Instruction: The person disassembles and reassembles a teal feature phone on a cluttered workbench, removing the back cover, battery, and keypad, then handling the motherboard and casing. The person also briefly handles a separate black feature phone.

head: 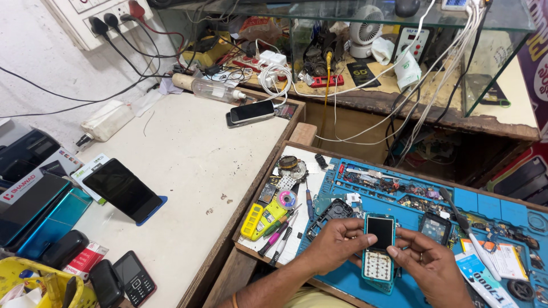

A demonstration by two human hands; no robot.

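A small teal keypad phone (pixel 379 248) with a dark screen and bare white keypad board is held upright over a blue repair mat (pixel 474 203). My left hand (pixel 338 243) grips its left edge, thumb near the screen. My right hand (pixel 428 263) holds its right side with thumb and forefinger. A black phone housing (pixel 331 214) lies just beyond my left hand. Another small phone (pixel 436 227) rests on the mat above my right hand.
Screwdrivers and a yellow tool (pixel 264 220) lie left of the mat in the wooden tray. On the white bench sit a black smartphone (pixel 122 190), two stacked phones (pixel 251 112), keypad phones (pixel 134 278) and boxes. Cables, a small fan (pixel 366 29) and a glass case stand behind.
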